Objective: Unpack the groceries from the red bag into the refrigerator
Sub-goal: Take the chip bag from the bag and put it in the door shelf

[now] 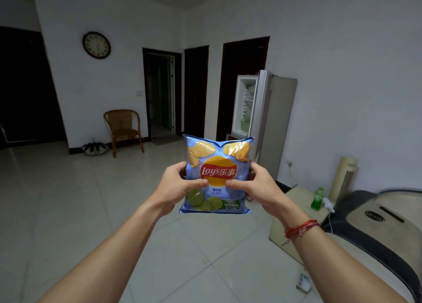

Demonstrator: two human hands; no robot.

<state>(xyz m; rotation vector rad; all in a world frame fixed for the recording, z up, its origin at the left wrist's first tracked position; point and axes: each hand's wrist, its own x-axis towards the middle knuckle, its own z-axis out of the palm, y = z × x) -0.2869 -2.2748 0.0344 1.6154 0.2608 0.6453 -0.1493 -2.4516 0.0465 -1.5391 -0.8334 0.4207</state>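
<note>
I hold a blue bag of crisps [217,174] upright in front of me, out over the tiled floor [68,200], its printed front facing me with a red and yellow logo in the middle and green lime slices near the bottom. My left hand [175,186] grips its left edge, the thumb pressed across the front just below the logo and the fingers curled behind. My right hand [255,185] grips the right edge the same way, its thumb lying on the front and nearly meeting the other thumb. A red string bracelet [301,229] circles my right wrist.

Beyond the bag, against the far wall, stands the refrigerator [265,113] with its upper door swung open, white shelves showing inside. To the left of it are dark doorways, a wicker chair [124,130] by the wall, and a round clock [96,45] hung above. On my right, a green bottle [317,198] stands on a low pale table [294,211], near a tall cream tower fan [344,177].
</note>
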